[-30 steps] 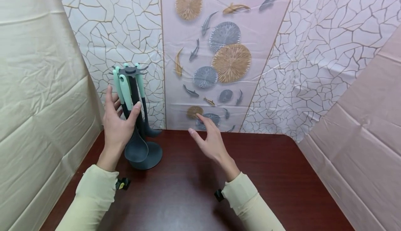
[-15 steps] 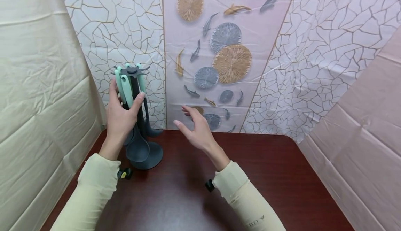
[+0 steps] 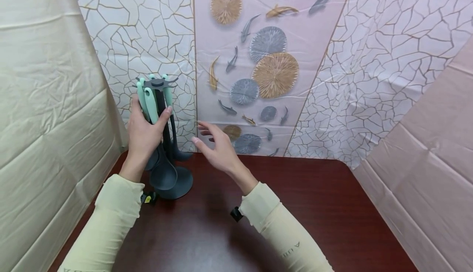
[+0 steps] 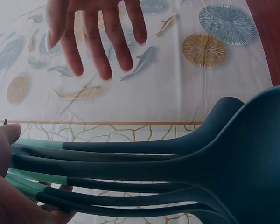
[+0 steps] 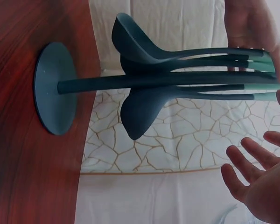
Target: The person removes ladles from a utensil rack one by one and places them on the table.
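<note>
A dark grey utensil stand (image 3: 181,185) stands upright on a round base at the left of the table. Cooking utensils with mint green handles (image 3: 150,107) hang from its spoked top (image 3: 157,83). One is a ladle (image 3: 162,176), whose bowl faces me. My left hand (image 3: 143,140) grips the hanging handles from the left, thumb across the front and fingers partly hidden behind. Also empty, my right hand (image 3: 219,149) hovers to the right of the stand, apart from it, its fingers spread and slightly bent. In the right wrist view several dark utensil heads (image 5: 142,109) surround the pole.
The dark red wooden table (image 3: 303,206) reaches back to a patterned cloth wall (image 3: 251,112) with printed fish and discs. Cream cloth (image 3: 55,140) hangs on the left side, and a pinkish cloth (image 3: 421,161) on the right. Each wrist carries a small black camera (image 3: 236,213).
My left hand has moved slightly right and closed in around the handles. Across the table, my right hand has travelled left toward the stand. The stand keeps its place.
</note>
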`<state>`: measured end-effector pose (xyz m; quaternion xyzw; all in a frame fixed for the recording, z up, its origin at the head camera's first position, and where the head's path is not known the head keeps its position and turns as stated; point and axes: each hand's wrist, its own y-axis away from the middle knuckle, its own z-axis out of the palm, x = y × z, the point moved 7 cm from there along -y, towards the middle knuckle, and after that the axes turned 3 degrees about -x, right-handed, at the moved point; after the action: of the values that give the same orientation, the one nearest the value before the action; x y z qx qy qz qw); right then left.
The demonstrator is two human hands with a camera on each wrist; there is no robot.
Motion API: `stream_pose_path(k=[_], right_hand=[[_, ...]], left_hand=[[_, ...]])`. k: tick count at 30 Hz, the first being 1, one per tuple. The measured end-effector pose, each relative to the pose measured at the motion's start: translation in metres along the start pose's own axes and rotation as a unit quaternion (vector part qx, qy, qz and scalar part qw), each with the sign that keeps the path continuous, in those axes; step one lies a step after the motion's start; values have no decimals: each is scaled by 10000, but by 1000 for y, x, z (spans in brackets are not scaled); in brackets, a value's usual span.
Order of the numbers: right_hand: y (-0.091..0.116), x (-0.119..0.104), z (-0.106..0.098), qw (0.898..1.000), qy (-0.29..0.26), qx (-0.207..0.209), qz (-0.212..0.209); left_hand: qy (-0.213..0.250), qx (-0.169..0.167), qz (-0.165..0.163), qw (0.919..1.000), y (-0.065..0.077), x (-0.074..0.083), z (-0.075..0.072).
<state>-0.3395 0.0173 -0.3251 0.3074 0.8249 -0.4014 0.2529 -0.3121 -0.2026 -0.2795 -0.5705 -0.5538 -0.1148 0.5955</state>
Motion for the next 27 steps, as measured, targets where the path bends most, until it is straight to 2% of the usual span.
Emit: stream_pose_path(k=[7,16,22,27], right_hand=[[-11,-4,7,9991,-395,-156,67],[-19,-7,8,9994,-286,-126,156],[-29,-15,7,9990,-413,-87,136],[-38,-22,10,9985,-544,-57,76]], left_hand=[[83,-9,3,10000,2,-6,2],[85,188,269,9994,11,-18,8],[-53,341,375,9987,20,-34,14],[27,427,318,9986,27,-46,16]])
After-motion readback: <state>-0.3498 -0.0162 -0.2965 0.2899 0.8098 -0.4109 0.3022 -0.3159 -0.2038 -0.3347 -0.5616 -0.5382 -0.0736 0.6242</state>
